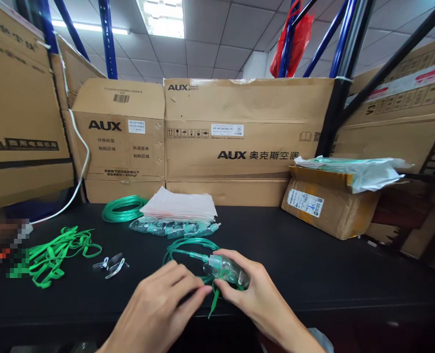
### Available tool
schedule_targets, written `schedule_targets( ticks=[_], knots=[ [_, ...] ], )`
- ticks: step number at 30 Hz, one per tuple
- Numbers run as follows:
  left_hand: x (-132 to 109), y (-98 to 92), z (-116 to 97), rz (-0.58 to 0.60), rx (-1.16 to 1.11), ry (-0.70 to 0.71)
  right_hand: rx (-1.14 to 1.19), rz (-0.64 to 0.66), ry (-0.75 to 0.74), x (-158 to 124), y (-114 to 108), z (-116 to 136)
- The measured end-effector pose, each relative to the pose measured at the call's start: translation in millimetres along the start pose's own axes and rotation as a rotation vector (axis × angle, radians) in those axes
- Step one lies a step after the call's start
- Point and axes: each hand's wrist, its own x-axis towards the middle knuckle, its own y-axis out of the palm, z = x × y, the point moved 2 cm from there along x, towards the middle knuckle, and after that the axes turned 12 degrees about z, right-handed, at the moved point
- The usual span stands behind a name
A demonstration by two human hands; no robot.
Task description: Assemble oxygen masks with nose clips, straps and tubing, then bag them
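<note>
Right hand [252, 280] grasps mask [235, 272] near tabletop's [320, 274] front edge, mid-length. Left hand [166, 296]: fingertips bunched at green strap [213, 305]; hold on it unclear. Step looks like strap work at mask; next calls for steady mask, sure strap pinch. Tube [199, 242] coiled behind, toward back edge.

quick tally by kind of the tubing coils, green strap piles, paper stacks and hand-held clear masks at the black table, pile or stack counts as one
Tubing coils: 2 (back coil, front coil)
Green strap pile: 1
Paper stack: 1
Clear mask, in the right hand: 1
Total: 5
</note>
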Motion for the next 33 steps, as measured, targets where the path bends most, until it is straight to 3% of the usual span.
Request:
schedule_targets(
  ticks=[3,8,11,16,24,27,33],
  knots=[
    [6.2,-20.7,10.2,-0.036,0.052,-0.066,0.016,-0.005,-0.018,-0.5,-0.5,-1.0],
    [21.2,-21.8,26.0,0.190,0.033,-0.055,0.135,0.017,-0.038,0.2,-1.1,-1.9],
    [22.9,-17.1,27.1,0.145,-0.052,-0.047,0.227,0.027,-0.031,0.5,-5.1,2.0],
    [18.9,-15.8,21.4,0.026,-0.145,-0.032,0.349,0.042,0.103,-0.9,-9.9,11.7],
    [15.2,-9.6,19.4,0.046,-0.141,0.026,0.374,0.192,0.102,-2.4,-7.7,20.0],
    [14.0,-6.7,18.6,0.039,-0.130,0.015,0.314,0.173,0.072,-3.5,-8.4,17.8],
    [14.5,-11.0,14.4,0.081,-0.232,-0.110,-0.112,0.115,-0.139,-3.0,-14.4,12.7]
  ],
)
